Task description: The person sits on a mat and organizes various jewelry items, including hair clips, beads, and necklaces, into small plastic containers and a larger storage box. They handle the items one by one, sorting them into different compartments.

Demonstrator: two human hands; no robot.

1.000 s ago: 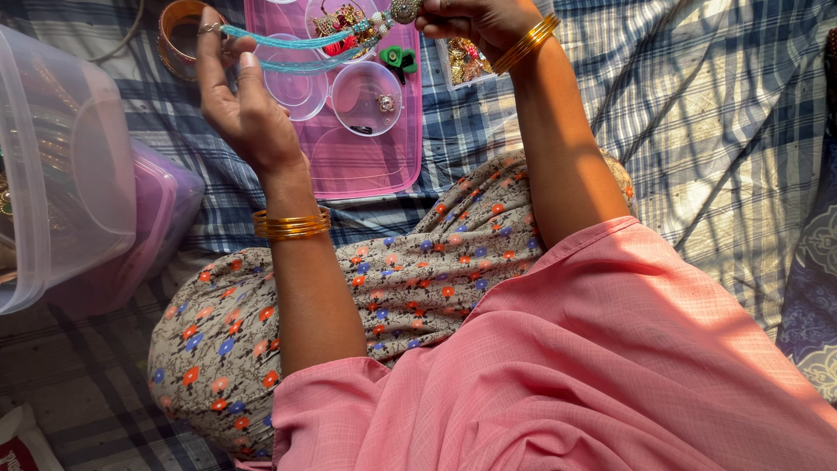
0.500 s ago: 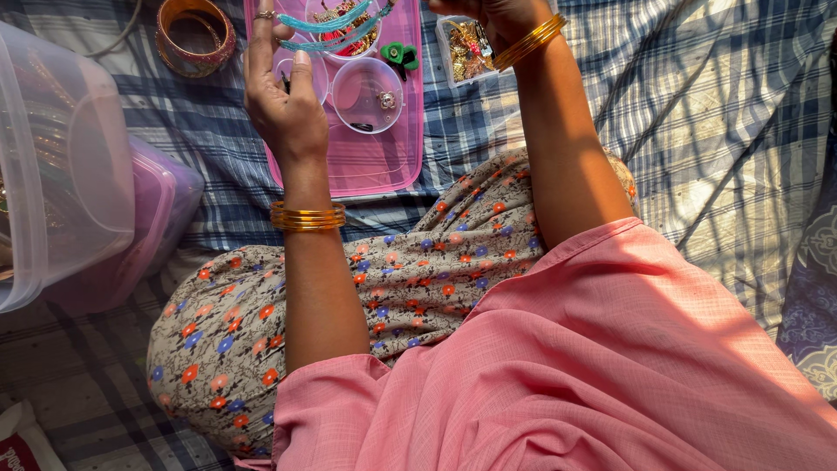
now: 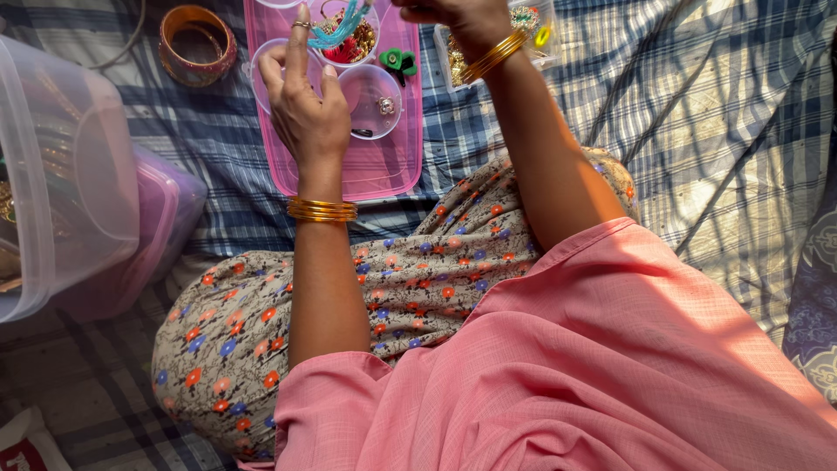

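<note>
A turquoise thread tassel is held at the fingertips of the left hand, above the flat pink plastic tray. The right hand is seen closed at the far edge; what its grip holds cannot be told.

The pink tray is crowded at its far end by small round cups; its near strip lies bare. A large clear tub and purple box block the left. The checked cloth to the right seems open
</note>
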